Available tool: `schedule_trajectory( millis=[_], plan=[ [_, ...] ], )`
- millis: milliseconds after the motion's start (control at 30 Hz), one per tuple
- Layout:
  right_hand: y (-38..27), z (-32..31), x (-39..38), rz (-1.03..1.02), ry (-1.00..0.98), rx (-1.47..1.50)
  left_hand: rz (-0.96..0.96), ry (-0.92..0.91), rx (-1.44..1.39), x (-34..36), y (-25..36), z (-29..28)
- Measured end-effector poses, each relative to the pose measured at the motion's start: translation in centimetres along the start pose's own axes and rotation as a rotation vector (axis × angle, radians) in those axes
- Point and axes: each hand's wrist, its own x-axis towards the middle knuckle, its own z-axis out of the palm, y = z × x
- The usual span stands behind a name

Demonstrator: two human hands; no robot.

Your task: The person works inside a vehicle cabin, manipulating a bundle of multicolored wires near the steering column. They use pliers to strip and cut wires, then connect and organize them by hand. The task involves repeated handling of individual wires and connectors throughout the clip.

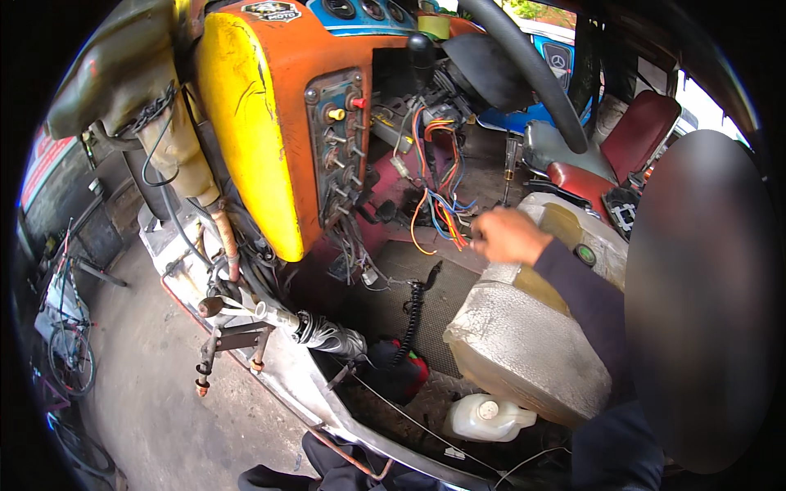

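Neither of my hands shows in the head view. The bare hand [509,236] in the middle, with a dark sleeve [577,303], appears to belong to a person close by on the right. Its fingers are bent beside the loose ends of several coloured wires [449,222], mostly orange, red and blue. Whether it grips a wire cannot be made out. The wires hang below an open dashboard, under the steering wheel [536,74]. Left of them stands an orange and yellow console [282,131] with a panel of toggle switches [336,151].
A silver padded cover [524,340] stands below the hand, with a whitish plastic jug [487,417] near it. A black coiled cable [413,315] lies over the floor mat. A metal frame with levers [237,335] edges the cab. A red seat [643,135] is at the far right.
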Motion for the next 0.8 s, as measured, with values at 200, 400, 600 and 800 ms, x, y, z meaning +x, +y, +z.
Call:
schedule_trajectory(
  millis=[200,400,600,800],
  plan=[
    [-5.7,2.6,-3.7,-0.193,0.007,0.115,-0.953,-0.574,0.236,-7.7,-8.5,10.5],
    [-5.1,4.4,-3.8,-0.182,-0.077,0.172,-0.934,-1.315,0.206,-18.1,-19.1,16.6],
    [-5.4,4.1,-4.0,-0.179,-0.074,0.17,-0.84,-1.622,0.275,-23.3,-26.3,23.7],
    [-5.9,3.4,-4.0,-0.235,-0.108,0.157,-0.857,-1.76,0.231,-23.4,-27.5,23.1]
  ],
)
